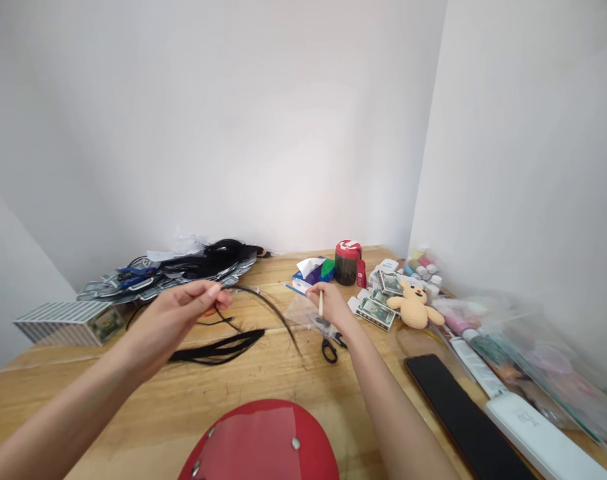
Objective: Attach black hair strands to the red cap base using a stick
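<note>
My left hand [200,298] is closed in a pinch on a thin strand of black hair [270,307], which arcs away to the right and hangs above the table. My right hand [330,305] is closed around a thin pale stick [320,304] held upright, its lower end close to something dark. Under that hand lie scissors [329,351] with black handles, partly hidden by the wrist. A loose bundle of black hair [223,348] rests on the wooden table [283,380] between my arms.
A red rounded thing with metal studs [263,440] fills the near middle. Further back are a tissue pack [308,275], a red-lidded jar [348,263] and a heap with black hair [218,260]. Rightward lie a stuffed toy [414,307], a phone [458,407]; leftward, stacked boxes [68,322].
</note>
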A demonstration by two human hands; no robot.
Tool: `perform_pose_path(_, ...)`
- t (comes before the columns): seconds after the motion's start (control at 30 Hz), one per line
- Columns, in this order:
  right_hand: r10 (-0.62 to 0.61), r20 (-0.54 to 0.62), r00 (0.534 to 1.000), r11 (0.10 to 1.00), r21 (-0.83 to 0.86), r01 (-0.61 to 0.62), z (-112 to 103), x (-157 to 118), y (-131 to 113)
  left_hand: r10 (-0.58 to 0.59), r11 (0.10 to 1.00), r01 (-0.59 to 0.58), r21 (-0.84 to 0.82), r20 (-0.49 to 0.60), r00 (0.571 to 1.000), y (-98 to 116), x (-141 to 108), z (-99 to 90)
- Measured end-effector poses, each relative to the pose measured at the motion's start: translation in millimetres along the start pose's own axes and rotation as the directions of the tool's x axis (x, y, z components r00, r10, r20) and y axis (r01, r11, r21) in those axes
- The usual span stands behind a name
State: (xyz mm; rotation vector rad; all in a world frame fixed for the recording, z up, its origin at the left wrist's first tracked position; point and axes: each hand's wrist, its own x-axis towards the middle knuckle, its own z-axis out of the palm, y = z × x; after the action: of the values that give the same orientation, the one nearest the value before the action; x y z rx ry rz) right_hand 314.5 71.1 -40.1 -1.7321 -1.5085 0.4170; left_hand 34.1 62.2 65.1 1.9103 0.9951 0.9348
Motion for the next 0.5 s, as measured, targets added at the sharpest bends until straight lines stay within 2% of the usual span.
perform_pose_path(0.13, -0.007, -0.098, 0.995, 0.985, -0.174, -0.01, -11, -5, -4, -0.053, 0.991, 0.073, 0.114, -0.168, 0.984, -19, 0, -31.4)
perform_pose_path(0.23, -0.048, -0.19, 0.981, 0.951, -0.308, -0.013, -17, -10, -11, -0.049, 0.976, 0.095, 0.195, -0.227, 0.973, -29, -5, -38.3)
perform_pose_path(0.37, -0.126, -0.207, 0.97, 0.907, -0.42, 0.028, -19, -18, -27, -0.01, 0.973, 0.064, 0.221, -0.24, 0.971, -34, -15, -23.9)
perform_pose_path(0.5, -0.19, -0.089, 0.978, 0.9, -0.414, 0.137, -11, -25, -48, 0.033, 0.988, 0.001, 0.155, -0.22, 0.975, -29, -21, -1.5)
